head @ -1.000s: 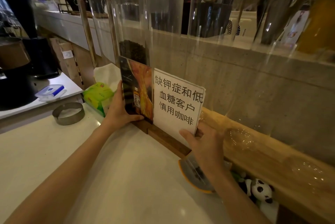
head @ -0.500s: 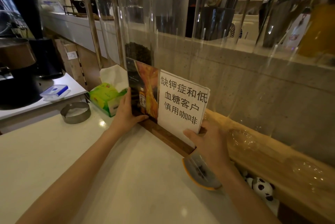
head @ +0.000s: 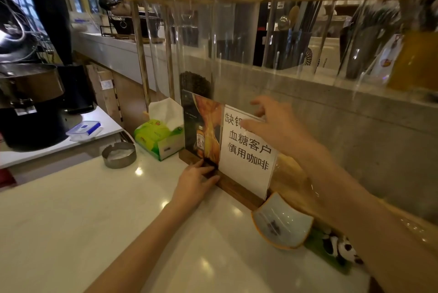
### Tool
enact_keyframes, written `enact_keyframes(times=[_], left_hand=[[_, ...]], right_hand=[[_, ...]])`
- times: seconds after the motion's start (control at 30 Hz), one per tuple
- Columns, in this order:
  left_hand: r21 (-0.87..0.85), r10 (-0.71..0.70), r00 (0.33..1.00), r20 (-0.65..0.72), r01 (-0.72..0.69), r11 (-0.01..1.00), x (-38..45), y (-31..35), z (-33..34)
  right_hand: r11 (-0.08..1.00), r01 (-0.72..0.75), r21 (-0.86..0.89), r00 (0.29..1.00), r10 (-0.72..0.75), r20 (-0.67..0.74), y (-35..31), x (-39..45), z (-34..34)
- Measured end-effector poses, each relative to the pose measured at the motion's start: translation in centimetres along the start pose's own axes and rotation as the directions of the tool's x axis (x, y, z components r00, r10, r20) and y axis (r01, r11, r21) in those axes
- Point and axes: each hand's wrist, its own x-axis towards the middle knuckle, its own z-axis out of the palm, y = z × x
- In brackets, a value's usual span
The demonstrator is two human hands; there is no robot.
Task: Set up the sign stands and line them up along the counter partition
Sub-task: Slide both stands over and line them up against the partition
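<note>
Along the back edge of the white counter, against the partition, two sign stands rest side by side on wooden bases. The left sign shows an orange and dark picture; the right sign is white with black characters, and both stand upright, edges touching. The left hand rests on the counter with fingers together, pressing on the wooden base where the two stands meet. The right hand is at the top edge of the white sign, thumb in front and fingers spread behind it, lightly pinching the panel. A tissue box sits just left of the stands, a metal ashtray further left. A small dish lies just right of the base, with a panda toy beyond it.
</note>
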Motion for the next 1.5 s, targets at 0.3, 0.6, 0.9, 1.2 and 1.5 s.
enact_keyframes(times=[0.3, 0.6, 0.9, 1.2, 1.5], left_hand=[[0.039, -0.018, 1.000, -0.004, 0.018, 0.999, 0.3, -0.9, 0.1], [0.042, -0.023, 1.000, 0.005, 0.023, 0.999, 0.4, -0.7, 0.1], [-0.115, -0.049, 0.995, -0.085, 0.039, 0.993, 0.4, -0.9, -1.1], [-0.091, -0.072, 0.992, -0.099, 0.063, 0.994, 1.4, -2.2, -1.6], [-0.074, -0.181, 0.982, -0.050, 0.177, 0.981, 2.5, -3.0, -1.0]], right_hand=[[0.996, 0.029, -0.079, 0.999, -0.032, -0.034, -0.6, 0.0, 1.0], [0.992, 0.075, -0.098, 0.996, -0.079, -0.042, -0.2, 0.2, 1.1], [0.967, 0.106, -0.230, 0.976, -0.057, 0.208, -1.8, 2.6, -0.6], [0.988, 0.117, -0.101, 0.964, -0.088, 0.252, -5.1, 7.4, 3.6], [0.989, 0.141, -0.039, 0.980, -0.133, 0.149, -4.7, 7.6, 4.4]])
